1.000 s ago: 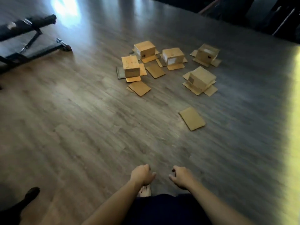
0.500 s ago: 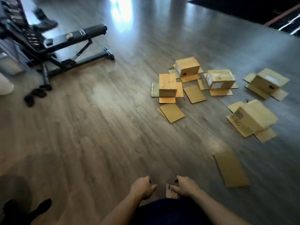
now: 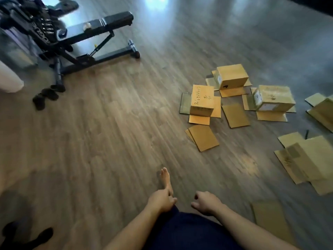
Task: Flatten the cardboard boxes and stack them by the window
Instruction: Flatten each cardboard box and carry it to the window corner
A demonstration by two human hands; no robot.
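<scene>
Wood-plank floor [image 3: 93, 141], weight bench [image 3: 93, 31] upper left. Cardboard boxes [image 3: 232, 78] stand unflattened at right of frame. Left hand [image 3: 161, 200] and right hand [image 3: 207, 202] loosely curled, empty. Approach stage; next move requires reaching the nearest box [image 3: 202, 101].

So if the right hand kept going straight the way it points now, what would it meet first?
Probably nothing soon. The right hand hangs empty, loosely curled, knuckles aimed forward-left over bare wood floor. The flat cardboard sheets lie off to the right of that line, though depth is hard to judge.
</scene>
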